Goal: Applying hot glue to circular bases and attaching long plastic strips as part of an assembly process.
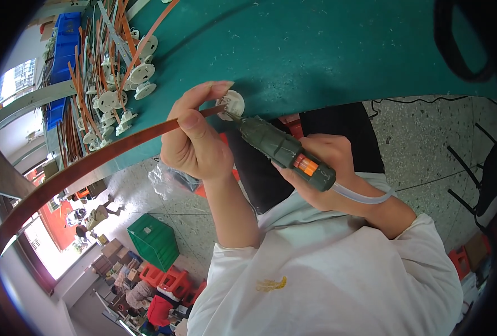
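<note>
The driver (pixel 285 150) tip is hidden behind the left hand (pixel 195 140), which pinches a brown strip (pixel 92 162) on a white round disc (pixel 233 103) at the green worktop (pixel 315 50) edge. The right hand (pixel 329 168) grips the grey-green driver.

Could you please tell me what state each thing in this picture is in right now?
left hand: closed, pinching the strip against the disc
brown strip: held at one end, the rest hanging free off the table edge
white disc: on the green table, driver tip on it
green power screwdriver: gripped, tilted
right hand: closed around the screwdriver
pile of finished discs and strips: lying loose on the table
</note>
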The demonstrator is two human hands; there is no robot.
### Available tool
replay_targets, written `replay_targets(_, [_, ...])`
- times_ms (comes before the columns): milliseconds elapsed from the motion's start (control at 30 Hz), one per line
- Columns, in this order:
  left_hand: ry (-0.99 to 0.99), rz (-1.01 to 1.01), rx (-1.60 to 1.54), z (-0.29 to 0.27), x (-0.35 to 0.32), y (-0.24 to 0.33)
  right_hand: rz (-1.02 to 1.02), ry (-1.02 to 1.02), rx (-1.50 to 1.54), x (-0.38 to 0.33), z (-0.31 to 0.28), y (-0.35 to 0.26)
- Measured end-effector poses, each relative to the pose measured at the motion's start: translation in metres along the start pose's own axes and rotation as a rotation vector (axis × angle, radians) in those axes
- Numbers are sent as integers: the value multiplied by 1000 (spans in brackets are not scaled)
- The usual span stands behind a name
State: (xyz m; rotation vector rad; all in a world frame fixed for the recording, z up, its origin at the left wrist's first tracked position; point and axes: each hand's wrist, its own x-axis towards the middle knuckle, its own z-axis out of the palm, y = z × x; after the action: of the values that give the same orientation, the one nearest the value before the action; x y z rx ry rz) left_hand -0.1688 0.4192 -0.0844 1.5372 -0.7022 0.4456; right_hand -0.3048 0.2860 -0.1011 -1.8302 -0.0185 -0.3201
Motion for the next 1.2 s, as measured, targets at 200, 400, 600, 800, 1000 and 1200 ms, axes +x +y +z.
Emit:
replay_targets(200, [-9, 14, 5, -1, 0, -1, 8, -14, -30, -4, -5, -6])
replay_targets(400, [-78, -74, 70, -4, 0, 8, -11, -9, -49, 0, -6, -12])
replay_targets(600, [-84, -76, 68, -6, 1, 7, 1, -40, -117, 1, -9, -16])
replay_targets(800, [-85, -52, 80, -5, 1, 5, -30, -5, -132, -2, -2, -3])
replay_targets(1000, [33, -44, 9, 1, 1, 1, -50, 21, -129, -1, 1, -2])
replay_targets(1200, [-68, -95, 71, -5, 2, 6, -63, 35, -137, -1, 0, -2])
